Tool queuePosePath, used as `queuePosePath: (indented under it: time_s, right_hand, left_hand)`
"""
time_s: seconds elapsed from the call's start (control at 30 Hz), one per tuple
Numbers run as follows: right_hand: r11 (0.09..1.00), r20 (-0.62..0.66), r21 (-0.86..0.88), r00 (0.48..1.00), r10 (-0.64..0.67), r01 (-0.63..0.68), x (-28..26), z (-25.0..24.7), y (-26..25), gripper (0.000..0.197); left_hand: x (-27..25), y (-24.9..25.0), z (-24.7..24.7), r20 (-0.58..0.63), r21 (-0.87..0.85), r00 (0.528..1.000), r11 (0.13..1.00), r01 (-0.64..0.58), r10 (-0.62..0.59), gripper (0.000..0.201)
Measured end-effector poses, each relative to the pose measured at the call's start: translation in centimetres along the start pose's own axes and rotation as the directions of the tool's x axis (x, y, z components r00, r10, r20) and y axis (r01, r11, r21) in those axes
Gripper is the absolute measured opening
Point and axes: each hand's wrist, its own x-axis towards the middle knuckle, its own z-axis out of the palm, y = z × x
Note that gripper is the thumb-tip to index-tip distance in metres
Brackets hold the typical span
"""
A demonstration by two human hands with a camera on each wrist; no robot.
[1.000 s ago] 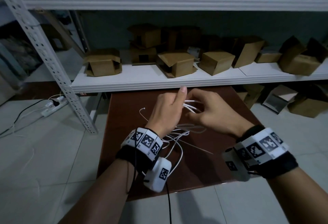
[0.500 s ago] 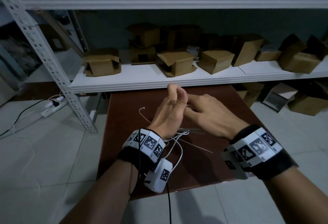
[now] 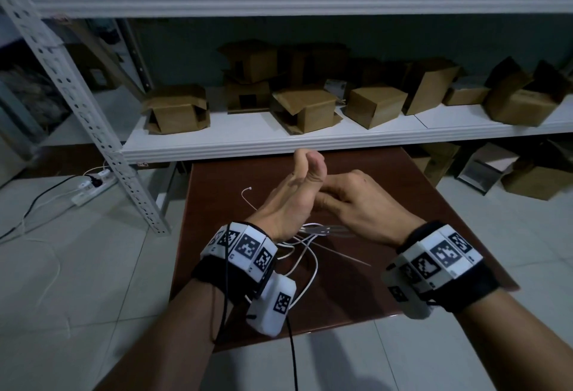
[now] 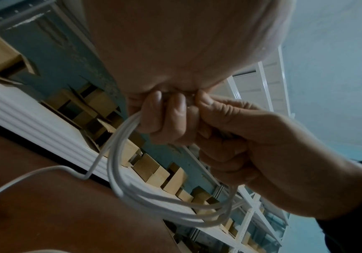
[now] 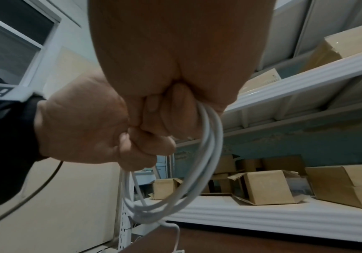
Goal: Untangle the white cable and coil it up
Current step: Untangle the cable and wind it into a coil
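Both hands on the coil

I see my left hand [image 3: 293,201] and right hand [image 3: 361,204] meet above the brown table [image 3: 403,198], fingers curled round the white cable [image 4: 119,164]; its loops hang below, one tail trailing onto the tabletop.

The white shelf [image 3: 310,142] edge just beyond the table [image 3: 217,204] blocks forward reach.

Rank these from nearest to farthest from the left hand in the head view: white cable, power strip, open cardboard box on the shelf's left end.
1. White cable: held in the left hand.
2. Open cardboard box: shelf, ahead-left.
3. Power strip: floor, far left.
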Motion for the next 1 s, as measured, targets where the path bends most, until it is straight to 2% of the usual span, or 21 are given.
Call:
queuePosePath:
  time_s: [0.1,0.13,0.23,0.33,0.4,0.5,0.6,0.67,0.77,0.9,1.0]
  right_hand:
    - [0.998,-0.033,0.064,0.999,-0.008,0.010,0.0,0.5,-0.1,0.028]
    - [0.992,-0.070,0.126,0.998,0.010,-0.001,0.0,0.5,-0.1,0.030]
    - [0.926,-0.210,0.376,0.972,0.110,-0.024,0.1,-0.4,0.1,0.041]
    - [0.862,-0.303,0.506,0.931,0.203,-0.023,0.1,-1.0,-0.2,0.042]
    - [0.780,-0.345,0.626,0.887,0.309,-0.029,0.1,-0.9,-0.7,0.037]
    - [0.621,-0.330,0.784,0.838,0.435,-0.013,0.6,-0.5,-1.1,0.033]
    - [0.482,-0.232,0.876,0.863,0.449,-0.016,0.8,-0.3,-1.1,0.036]
    - [0.453,-0.162,0.890,0.895,0.416,-0.049,0.7,-0.2,-0.8,0.031]
    - [0.513,-0.098,0.855,0.944,0.315,-0.082,0.5,-0.7,0.1,0.034]
    - [0.768,-0.069,0.628,0.973,0.220,-0.129,0.1,-1.5,1.2,0.032]
    - [0.883,-0.109,0.455,0.976,0.186,-0.118,0.1,-1.5,1.8,0.017]
  left_hand:
    - [0.1,0.1,-0.1,-0.014,-0.104,0.998,0.992,0.066,-0.068,0.146]
    - [0.3,0.0,-0.2,-0.018,-0.183,0.998,0.981,0.062,-0.066,0.137]
    - [0.9,-0.2,-0.9,-0.008,-0.340,0.999,0.940,0.034,-0.039,0.078]
    - [1.1,-0.7,-1.4,-0.013,-0.437,0.998,0.898,0.044,-0.056,0.066]
    - [1.0,-0.7,-1.4,-0.036,-0.523,0.999,0.852,0.016,-0.040,0.058]
    - [1.1,-0.7,-1.1,-0.104,-0.592,0.995,0.804,-0.054,-0.009,0.047]
    - [1.3,-0.8,-1.1,-0.158,-0.593,0.987,0.797,-0.111,0.020,0.048]
    - [1.4,-0.9,-1.6,-0.189,-0.536,0.981,0.831,-0.146,0.050,0.048]
    - [1.3,-0.9,-2.3,-0.212,-0.385,0.970,0.902,-0.197,0.121,0.047]
    - [1.0,-0.7,-2.1,-0.186,-0.145,0.959,0.959,-0.244,0.215,0.051]
    - [1.0,-0.8,-2.0,-0.141,-0.079,0.967,0.971,-0.225,0.213,0.051]
